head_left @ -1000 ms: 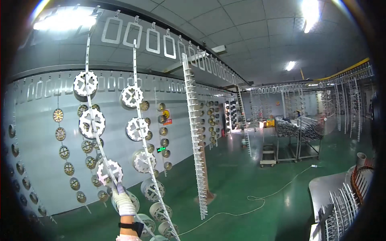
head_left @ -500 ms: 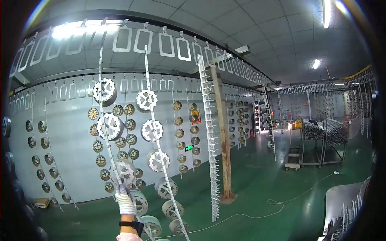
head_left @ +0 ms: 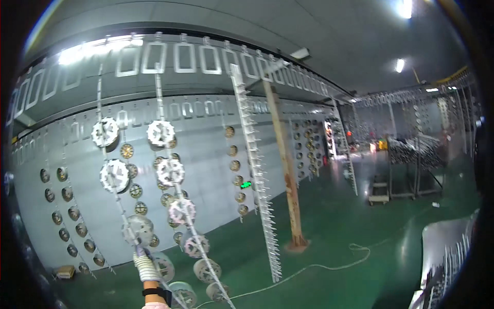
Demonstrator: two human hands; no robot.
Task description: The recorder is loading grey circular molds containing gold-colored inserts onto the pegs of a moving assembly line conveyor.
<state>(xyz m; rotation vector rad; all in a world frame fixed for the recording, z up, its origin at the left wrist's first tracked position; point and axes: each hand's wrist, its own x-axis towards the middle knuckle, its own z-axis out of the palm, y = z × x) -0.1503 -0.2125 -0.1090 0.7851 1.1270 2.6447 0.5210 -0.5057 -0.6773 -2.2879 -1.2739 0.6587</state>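
Observation:
In a white striped glove, my left hand (head_left: 145,267) is closed round the lower part of a long metal hanging bar (head_left: 121,207), with a dark band on the wrist below. Round slotted metal wheels (head_left: 114,175) are mounted along this bar; a greyish one (head_left: 138,229) sits just above my glove and others hang below it. Close by on the right, a second hanging bar (head_left: 159,98) carries a similar column of wheels (head_left: 170,171). My right hand is out of view.
Rectangular metal loops (head_left: 184,57) hang from an overhead rail. An empty pronged rack (head_left: 252,149) hangs beside a worn pillar (head_left: 283,165). A pale cable (head_left: 319,267) crosses the green floor. Carts with metal racks (head_left: 416,154) stand far right; a tray of prongs (head_left: 447,257) is nearer.
The view has turned slightly right, so the near bars and my left hand appear farther left. My left hand still grips the bar. Bars on the far wall show shifted behind the near ones.

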